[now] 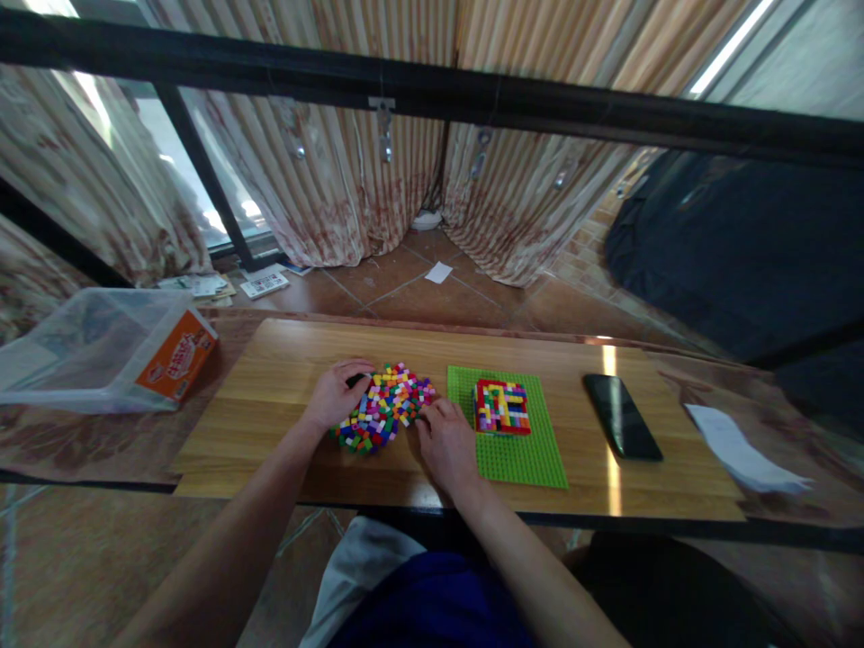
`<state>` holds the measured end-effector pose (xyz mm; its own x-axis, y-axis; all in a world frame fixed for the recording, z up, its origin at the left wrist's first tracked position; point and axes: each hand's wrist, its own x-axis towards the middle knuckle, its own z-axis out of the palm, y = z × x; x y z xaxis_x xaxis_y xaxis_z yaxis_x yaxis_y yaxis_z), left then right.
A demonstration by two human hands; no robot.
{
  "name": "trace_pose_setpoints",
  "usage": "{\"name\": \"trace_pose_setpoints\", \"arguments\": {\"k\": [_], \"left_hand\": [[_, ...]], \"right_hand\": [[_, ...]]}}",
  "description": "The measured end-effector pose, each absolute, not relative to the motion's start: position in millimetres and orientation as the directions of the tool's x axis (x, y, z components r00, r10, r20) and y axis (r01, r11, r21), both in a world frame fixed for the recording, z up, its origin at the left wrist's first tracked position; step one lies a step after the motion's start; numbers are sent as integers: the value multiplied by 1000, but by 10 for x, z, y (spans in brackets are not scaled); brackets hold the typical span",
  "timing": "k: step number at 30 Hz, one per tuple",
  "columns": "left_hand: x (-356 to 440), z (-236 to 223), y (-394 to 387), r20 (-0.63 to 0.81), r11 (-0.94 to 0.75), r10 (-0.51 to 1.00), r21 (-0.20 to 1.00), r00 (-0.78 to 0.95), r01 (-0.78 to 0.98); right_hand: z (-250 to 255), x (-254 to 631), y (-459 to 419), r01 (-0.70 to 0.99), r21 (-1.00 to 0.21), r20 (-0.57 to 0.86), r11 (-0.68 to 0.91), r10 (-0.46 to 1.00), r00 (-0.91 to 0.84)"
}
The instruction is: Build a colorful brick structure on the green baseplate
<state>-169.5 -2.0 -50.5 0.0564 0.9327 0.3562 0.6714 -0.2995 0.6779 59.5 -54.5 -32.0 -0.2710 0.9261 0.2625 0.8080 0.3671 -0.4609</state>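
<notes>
A heap of small colourful toy bricks (384, 407) lies loose on the wooden board. My left hand (336, 396) rests at its left edge, fingers stretched over the top side and thumb apart from them. At the right edge of the heap is my right hand (448, 443), fingertips bent together by the bricks; anything held between them is too small to make out. Just right of that hand lies a green baseplate (523, 463). On it stands a squarish brick build (501, 408) with red edges, several colours on top and gaps in its upper layer.
A black phone (622, 417) and folded white paper (746, 450) lie to the right on the wooden tabletop (270, 360). On the far left stands a clear plastic box (101, 346) with an orange label. A dark metal bar (432, 85) crosses in front of striped curtains.
</notes>
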Motion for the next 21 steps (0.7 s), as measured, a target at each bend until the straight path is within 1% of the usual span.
{"name": "trace_pose_setpoints", "arguments": {"k": [3,7,10,14,18,21], "left_hand": [[-1702,-522,-12,353,-298,934,680,56,670],[-1710,-524,-7,353,-300,934,680,61,669],[-1710,-518,-9,361,-312,930,679,67,664],[-1711,-522,-8,364,-316,929,680,69,661],[-1711,-530,-6,363,-310,929,674,64,670],[-1712,-536,-7,367,-310,928,669,62,675]], "right_hand": [[-311,581,-549,804,-466,272,371,924,-269],[-199,692,-591,761,-539,289,362,928,-236],[-73,897,-599,732,-605,296,314,942,-159],[66,1248,-516,692,-685,269,226,962,-49],[131,1494,-356,713,-670,273,205,962,-20],[140,1566,-246,779,-583,311,230,949,-48]]}}
